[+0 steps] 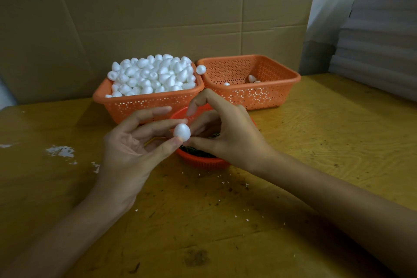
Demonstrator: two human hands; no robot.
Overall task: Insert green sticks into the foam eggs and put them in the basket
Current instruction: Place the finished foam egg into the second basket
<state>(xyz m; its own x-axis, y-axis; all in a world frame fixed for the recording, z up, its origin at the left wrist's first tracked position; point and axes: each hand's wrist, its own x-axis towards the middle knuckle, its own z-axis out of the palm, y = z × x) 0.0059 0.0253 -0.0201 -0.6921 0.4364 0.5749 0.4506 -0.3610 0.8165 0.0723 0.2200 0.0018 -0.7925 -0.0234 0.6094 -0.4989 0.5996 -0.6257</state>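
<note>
My left hand (126,153) pinches a white foam egg (181,132) between thumb and fingertips above the table. My right hand (232,135) meets the egg's right side, thumb and curled fingers pinched together against it. The green stick in that pinch is hidden. Under both hands a small round red basket (203,161) holds dark green sticks (194,150). Behind on the left an orange basket (144,106) is heaped with plain foam eggs (153,74). The orange basket on the right (270,95) holds a few eggs (252,78).
One loose egg (200,69) sits where the two orange baskets meet. A big cardboard box (158,18) stands close behind them. Grey stacked sheets (379,40) rise at the right. White foam crumbs (61,151) dot the yellow wooden table (225,210).
</note>
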